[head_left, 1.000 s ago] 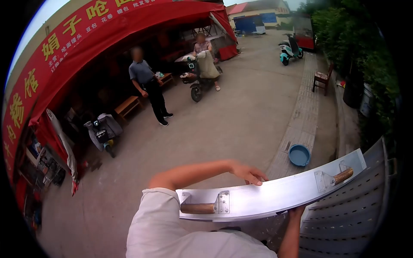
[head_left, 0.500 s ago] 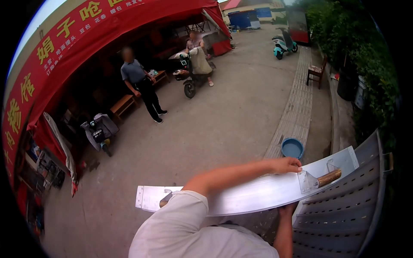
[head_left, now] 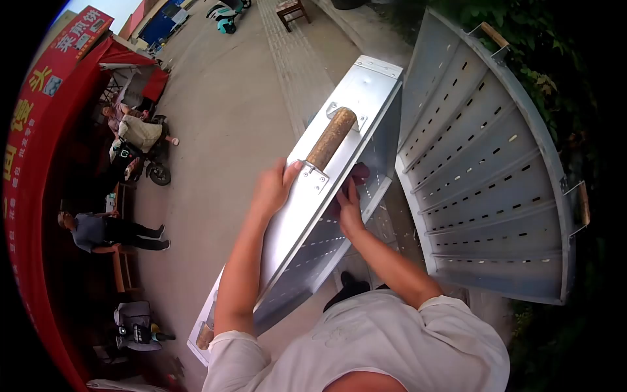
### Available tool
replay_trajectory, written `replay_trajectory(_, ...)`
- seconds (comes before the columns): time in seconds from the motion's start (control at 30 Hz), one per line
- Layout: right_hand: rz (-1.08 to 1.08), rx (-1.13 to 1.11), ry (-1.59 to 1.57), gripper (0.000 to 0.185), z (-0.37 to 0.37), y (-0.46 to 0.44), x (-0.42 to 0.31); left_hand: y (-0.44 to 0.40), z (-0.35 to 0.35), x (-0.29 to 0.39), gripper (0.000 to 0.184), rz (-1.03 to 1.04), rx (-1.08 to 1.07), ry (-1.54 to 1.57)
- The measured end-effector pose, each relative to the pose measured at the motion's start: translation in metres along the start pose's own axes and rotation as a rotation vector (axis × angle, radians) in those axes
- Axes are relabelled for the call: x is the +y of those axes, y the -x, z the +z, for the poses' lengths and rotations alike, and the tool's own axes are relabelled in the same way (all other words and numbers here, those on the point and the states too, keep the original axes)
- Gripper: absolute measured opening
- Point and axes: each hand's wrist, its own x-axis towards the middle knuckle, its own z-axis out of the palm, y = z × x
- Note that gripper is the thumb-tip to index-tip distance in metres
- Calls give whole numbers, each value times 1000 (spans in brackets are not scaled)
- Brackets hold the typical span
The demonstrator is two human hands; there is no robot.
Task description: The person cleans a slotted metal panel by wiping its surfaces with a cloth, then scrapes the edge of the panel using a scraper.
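Observation:
A large metal steamer tray [head_left: 287, 222] is tilted on edge in front of me, with its long smooth side up. A wooden handle [head_left: 331, 138] is bracketed near its upper end, and another wooden handle [head_left: 205, 336] sits near the lower end. My left hand [head_left: 271, 188] grips the outer edge of that side, thumb on the metal beside the handle bracket. Under the opposite edge, my right hand [head_left: 351, 208] holds the tray from its perforated face, fingertips partly in shadow. A dark reddish patch by these fingertips is unclear: cloth or reflection, I cannot tell.
A second perforated metal tray [head_left: 480, 189] leans on the right against green bushes [head_left: 548, 65]. A person [head_left: 98, 232] stands left by a red stall [head_left: 32, 196]. Scooters [head_left: 137, 326], [head_left: 225, 12] and a chair [head_left: 292, 12] stand farther off.
The steamer tray has swung from nearly level to steeply slanted, its handle end now farther away. My view has turned right and down. My left hand stays by the handle bracket.

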Motion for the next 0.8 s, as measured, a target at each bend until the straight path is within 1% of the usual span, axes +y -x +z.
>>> replay_trajectory(0.03,-67,4,141,60,4,-4,-7,-4,0,-1,51,-16,8,-23)
replay_trajectory(0.07,-279,-38,361,57,5,-15,-8,-8,0,-7,49,7,34,-60)
replay_trajectory(0.1,-421,-47,526,55,20,-13,-37,-11,-3,-15,47,30,60,-96)
replay_trajectory(0.13,-562,-99,516,56,21,-31,-36,-13,-8,-17,42,54,79,-77)
replay_trajectory(0.17,-720,-84,584,55,26,-44,-54,-13,-11,-19,37,68,93,-61)
replay_trajectory(0.2,-784,-46,664,52,24,-59,-61,-11,-14,-22,33,58,73,-92)
replay_trajectory(0.23,-893,0,752,49,17,-85,-63,-17,-14,-25,29,58,68,-119)
replay_trajectory(0.27,-892,24,800,50,1,-113,-54,-21,-14,-25,29,130,105,-133)
replay_trajectory(0.3,-880,133,799,48,-11,-138,-47,-20,-13,-29,31,190,141,-152)
replay_trajectory(0.33,-748,211,692,50,-28,-160,-36,-17,-17,-42,33,99,101,-185)
replay_trajectory(0.37,-514,269,531,51,-49,-158,-9,-16,-21,-56,36,23,55,-220)
replay_trajectory(0.43,-118,371,188,52,-89,-175,67,-15,-30,-87,35,127,123,-288)
replay_trajectory(0.47,85,407,11,53,-105,-178,103,-11,-27,-80,36,104,107,-325)
replay_trajectory(0.5,286,430,-163,54,-113,-179,123,-7,-25,-72,37,76,101,-359)
replay_trajectory(0.53,358,444,-62,56,-103,-162,131,-10,-22,-74,35,90,180,-201)
replay_trajectory(0.57,434,458,42,58,-85,-129,138,-14,-23,-80,35,72,205,-179)
replay_trajectory(0.63,397,312,-155,59,-53,-90,99,-25,-26,-92,34,38,228,-213)
replay_trajectory(0.7,-67,167,208,57,-28,-83,68,-33,-31,-103,34,12,254,-226)
replay_trajectory(0.77,-479,100,458,50,-22,-101,44,-37,-34,-112,33,-9,267,-237)
replay_trajectory(0.8,-578,73,558,49,-33,-120,44,-36,-36,-117,33,-29,276,-251)
